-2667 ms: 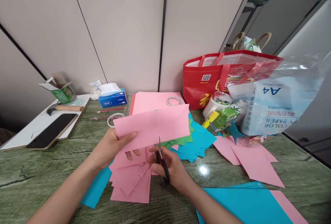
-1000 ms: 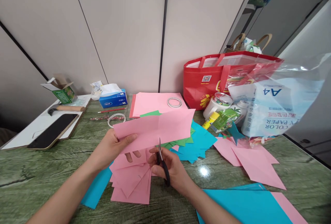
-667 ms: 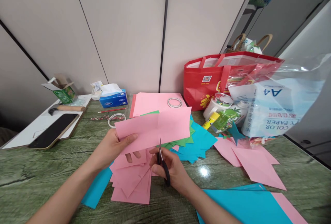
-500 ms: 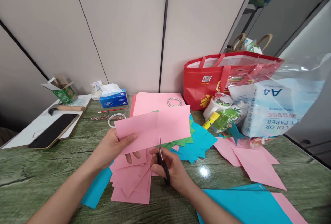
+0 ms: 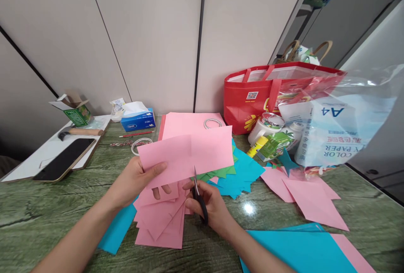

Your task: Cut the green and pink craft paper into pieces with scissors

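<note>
A pink paper strip (image 5: 211,149) with a faint crease near its middle is raised above the table. My left hand (image 5: 134,182) pinches its lower left part, thumb in front and fingers behind. Black-handled scissors (image 5: 199,201) are in my right hand (image 5: 210,205), their tips pointing up at the strip's lower edge near the crease. Below the hands lies a loose pile of pink pieces (image 5: 160,222). Green pieces (image 5: 225,173) and blue pieces (image 5: 248,170) fan out behind and right of the scissors.
A blue tissue box (image 5: 138,120), a phone (image 5: 65,159) and an open green box (image 5: 77,115) stand left. To the right are a red bag (image 5: 243,109), a glue stick (image 5: 257,147), a plastic A4 paper bag (image 5: 341,130) and blue sheets (image 5: 293,250).
The strip has tilted slightly, its left end shifting a little to the left and its top edge rising slightly. Both hands keep their holds.
</note>
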### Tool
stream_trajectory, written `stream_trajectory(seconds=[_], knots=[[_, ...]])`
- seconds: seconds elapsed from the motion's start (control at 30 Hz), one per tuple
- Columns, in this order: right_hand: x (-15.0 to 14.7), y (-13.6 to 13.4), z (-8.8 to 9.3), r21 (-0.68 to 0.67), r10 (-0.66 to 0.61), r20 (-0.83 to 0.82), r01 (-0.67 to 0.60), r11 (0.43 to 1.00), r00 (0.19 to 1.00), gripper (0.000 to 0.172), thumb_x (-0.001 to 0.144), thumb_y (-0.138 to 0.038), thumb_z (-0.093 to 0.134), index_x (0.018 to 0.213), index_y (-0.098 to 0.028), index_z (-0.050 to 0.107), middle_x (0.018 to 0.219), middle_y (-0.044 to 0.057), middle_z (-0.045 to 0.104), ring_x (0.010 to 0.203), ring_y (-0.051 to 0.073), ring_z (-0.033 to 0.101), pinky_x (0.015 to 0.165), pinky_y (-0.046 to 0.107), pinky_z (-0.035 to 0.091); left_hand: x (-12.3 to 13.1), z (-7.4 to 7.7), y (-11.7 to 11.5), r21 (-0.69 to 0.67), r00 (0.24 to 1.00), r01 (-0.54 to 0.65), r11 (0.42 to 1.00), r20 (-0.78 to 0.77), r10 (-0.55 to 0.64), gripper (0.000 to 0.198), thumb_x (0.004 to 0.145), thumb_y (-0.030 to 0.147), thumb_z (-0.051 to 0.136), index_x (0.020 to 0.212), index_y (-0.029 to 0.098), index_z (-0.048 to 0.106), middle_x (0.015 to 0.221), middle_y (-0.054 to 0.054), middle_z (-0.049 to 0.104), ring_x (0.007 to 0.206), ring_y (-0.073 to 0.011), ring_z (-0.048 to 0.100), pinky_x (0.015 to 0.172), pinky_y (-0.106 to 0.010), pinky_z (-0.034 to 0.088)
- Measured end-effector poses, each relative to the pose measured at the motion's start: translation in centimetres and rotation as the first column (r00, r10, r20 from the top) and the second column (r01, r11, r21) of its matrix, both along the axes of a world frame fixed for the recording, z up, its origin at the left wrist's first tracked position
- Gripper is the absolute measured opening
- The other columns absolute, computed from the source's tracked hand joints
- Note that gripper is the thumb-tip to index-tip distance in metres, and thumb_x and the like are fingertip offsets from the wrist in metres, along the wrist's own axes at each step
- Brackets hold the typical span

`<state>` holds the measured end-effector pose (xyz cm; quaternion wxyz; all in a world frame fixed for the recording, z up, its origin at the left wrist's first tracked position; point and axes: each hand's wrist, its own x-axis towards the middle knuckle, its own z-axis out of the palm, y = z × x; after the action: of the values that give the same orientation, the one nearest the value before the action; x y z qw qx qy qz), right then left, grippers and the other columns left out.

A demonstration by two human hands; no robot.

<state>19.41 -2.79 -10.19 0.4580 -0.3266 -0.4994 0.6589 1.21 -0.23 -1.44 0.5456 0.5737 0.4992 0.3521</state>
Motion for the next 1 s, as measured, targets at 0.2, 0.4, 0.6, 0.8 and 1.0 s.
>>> stream_trajectory(seconds=[0.2, 0.4, 0.6, 0.8, 1.0], knots=[[-0.07, 0.04, 0.23, -0.014, -0.009, 0.039, 0.009, 1.0, 0.999, 0.036, 0.064, -0.044, 0.069, 0.081, -0.017, 0.053, 0.051, -0.007, 0.042, 0.043, 0.007, 0.036, 0.043, 0.021, 0.029, 0.06, 0.12, -0.02, 0.012, 1.0, 0.005, 1.0, 0.002, -0.005, 0.029, 0.079, 0.034, 0.057, 0.094, 0.009, 0.057, 0.054, -0.008, 0.068, 0.042, -0.0159, 0.06, 0.037, -0.023, 0.048], [-0.05, 0.08, -0.13, -0.017, -0.026, 0.043, 0.027, 0.999, 0.999, 0.034, 0.064, -0.042, 0.068, 0.081, -0.017, 0.053, 0.047, -0.008, 0.044, 0.04, 0.006, 0.037, 0.039, 0.02, 0.03, 0.1, 0.12, 0.03, 0.008, 1.0, 0.016, 1.0, 0.008, -0.016, 0.026, 0.08, 0.034, 0.056, 0.093, 0.011, 0.055, 0.054, -0.006, 0.068, 0.042, -0.0154, 0.06, 0.037, -0.023, 0.048], [0.04, 0.1, -0.29, -0.025, -0.038, 0.045, 0.039, 0.999, 0.998, 0.034, 0.064, -0.042, 0.069, 0.081, -0.016, 0.054, 0.046, -0.008, 0.046, 0.038, 0.005, 0.037, 0.037, 0.019, 0.03, -0.04, -0.02, 0.05, 0.0, 1.0, 0.018, 1.0, 0.002, -0.018, 0.027, 0.08, 0.034, 0.056, 0.093, 0.01, 0.056, 0.054, -0.007, 0.068, 0.042, -0.0154, 0.06, 0.037, -0.022, 0.047], [0.13, 0.05, -0.38, -0.033, -0.045, 0.057, 0.047, 0.998, 0.997, 0.035, 0.062, -0.04, 0.071, 0.08, -0.015, 0.056, 0.047, -0.007, 0.047, 0.037, 0.005, 0.038, 0.037, 0.018, 0.029, -0.11, -0.37, 0.1, -0.005, 0.999, 0.019, 1.0, 0.03, -0.018, 0.031, 0.08, 0.034, 0.057, 0.099, 0.01, 0.055, 0.055, -0.006, 0.068, 0.044, -0.0169, 0.061, 0.037, -0.024, 0.049], [0.03, 0.18, -0.51, -0.052, -0.042, -0.012, 0.041, 0.998, 0.999, 0.038, 0.062, -0.036, 0.073, 0.087, -0.015, 0.053, 0.054, -0.006, 0.051, 0.045, 0.006, 0.042, 0.043, 0.019, 0.033, -0.26, -0.73, 0.19, -0.008, 0.999, 0.027, 1.0, 0.029, -0.026, 0.031, 0.079, 0.033, 0.057, 0.1, 0.011, 0.056, 0.054, -0.004, 0.067, 0.044, -0.017, 0.061, 0.036, -0.023, 0.048]])
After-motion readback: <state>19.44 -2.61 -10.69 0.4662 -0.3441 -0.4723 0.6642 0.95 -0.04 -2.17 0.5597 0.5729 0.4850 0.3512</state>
